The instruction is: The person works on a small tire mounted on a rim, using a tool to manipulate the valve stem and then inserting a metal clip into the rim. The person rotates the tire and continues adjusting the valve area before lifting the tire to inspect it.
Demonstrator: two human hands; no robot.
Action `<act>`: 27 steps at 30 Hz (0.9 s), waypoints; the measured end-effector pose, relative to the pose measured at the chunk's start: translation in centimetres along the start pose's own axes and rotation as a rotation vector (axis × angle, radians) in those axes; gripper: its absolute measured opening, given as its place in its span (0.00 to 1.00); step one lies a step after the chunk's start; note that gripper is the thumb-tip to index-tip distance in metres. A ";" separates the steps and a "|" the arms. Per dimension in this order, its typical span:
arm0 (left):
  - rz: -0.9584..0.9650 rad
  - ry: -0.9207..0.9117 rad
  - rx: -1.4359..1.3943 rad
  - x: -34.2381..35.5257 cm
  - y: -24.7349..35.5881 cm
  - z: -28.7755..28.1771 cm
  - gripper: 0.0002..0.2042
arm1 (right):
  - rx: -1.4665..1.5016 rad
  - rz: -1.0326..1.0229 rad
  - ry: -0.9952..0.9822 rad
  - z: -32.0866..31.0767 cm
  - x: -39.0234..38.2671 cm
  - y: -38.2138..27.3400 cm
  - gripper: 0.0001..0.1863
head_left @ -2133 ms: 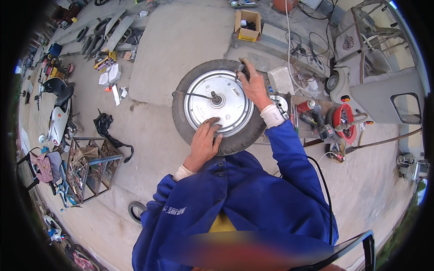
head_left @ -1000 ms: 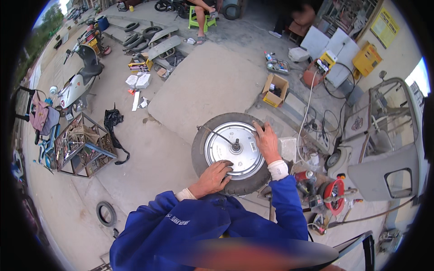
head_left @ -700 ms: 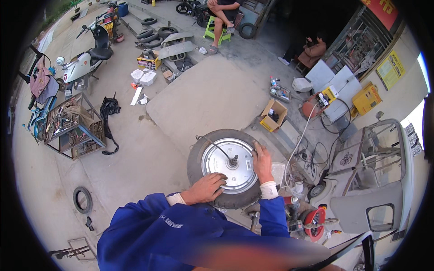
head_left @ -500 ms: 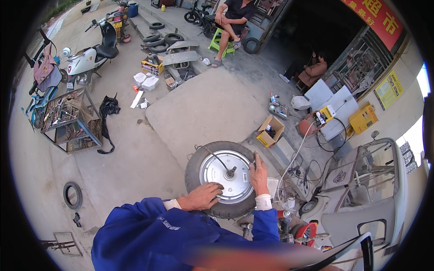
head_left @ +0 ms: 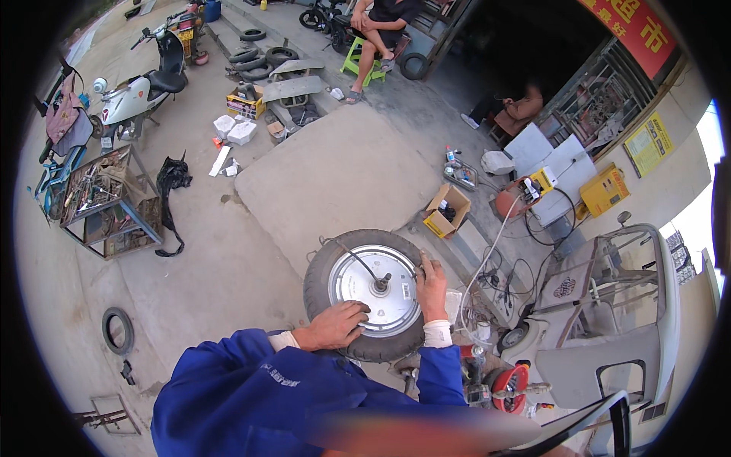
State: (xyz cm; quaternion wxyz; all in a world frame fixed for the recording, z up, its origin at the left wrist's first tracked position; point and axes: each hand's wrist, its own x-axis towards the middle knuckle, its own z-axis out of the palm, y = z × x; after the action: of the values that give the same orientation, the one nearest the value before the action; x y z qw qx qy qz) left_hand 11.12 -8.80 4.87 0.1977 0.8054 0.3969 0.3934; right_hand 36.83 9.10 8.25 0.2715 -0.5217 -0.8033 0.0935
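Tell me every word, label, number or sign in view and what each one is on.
I won't copy wording out, but writing stands on:
Red banner over the doorway: large yellow characters, partly cut off.
Yellow wall poster: too small to read.
White label on the wheel: too small.
Blue jacket: pale lettering, blurred.
Grey vehicle: dark emblem, unreadable.

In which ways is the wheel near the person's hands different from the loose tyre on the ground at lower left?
The wheel has a silver hub with an axle and cable; the loose tyre has an open centre. The wheel looks larger and thicker, the loose tyre smaller and thinner. The left hand and right hand are at the wheel; neither is near the loose tyre. Both are round, with dark rubber.
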 end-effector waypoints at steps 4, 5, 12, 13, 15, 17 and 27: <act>0.023 0.006 0.003 0.1 -0.4 0.1 0.17 | -0.071 0.181 -0.018 -0.6 -0.1 -2.5 0.30; 0.023 0.009 0.010 0.0 -0.5 0.2 0.17 | -0.054 0.067 0.076 -0.1 -0.1 -1.7 0.29; 0.011 0.013 0.010 0.1 -0.1 0.0 0.17 | -0.023 0.070 0.008 0.1 -0.5 0.0 0.31; 0.014 0.013 0.011 0.1 -0.1 -0.1 0.17 | -0.087 0.142 -0.034 0.1 -0.4 -0.7 0.31; 0.019 0.014 0.021 0.1 -0.1 0.1 0.17 | -0.070 0.094 0.041 0.4 -0.8 -0.8 0.31; 0.032 0.015 0.030 0.3 -0.3 0.1 0.17 | 0.021 -0.139 0.252 1.2 -0.6 0.4 0.30; 0.023 0.015 0.042 0.0 0.0 0.2 0.17 | -0.065 -0.031 0.137 1.1 -0.3 -0.2 0.29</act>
State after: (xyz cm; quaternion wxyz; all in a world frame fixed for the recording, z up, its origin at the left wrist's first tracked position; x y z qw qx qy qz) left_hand 11.24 -8.76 4.76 0.1735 0.8109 0.3971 0.3933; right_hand 36.18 8.86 7.32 0.3103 -0.5229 -0.7934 0.0273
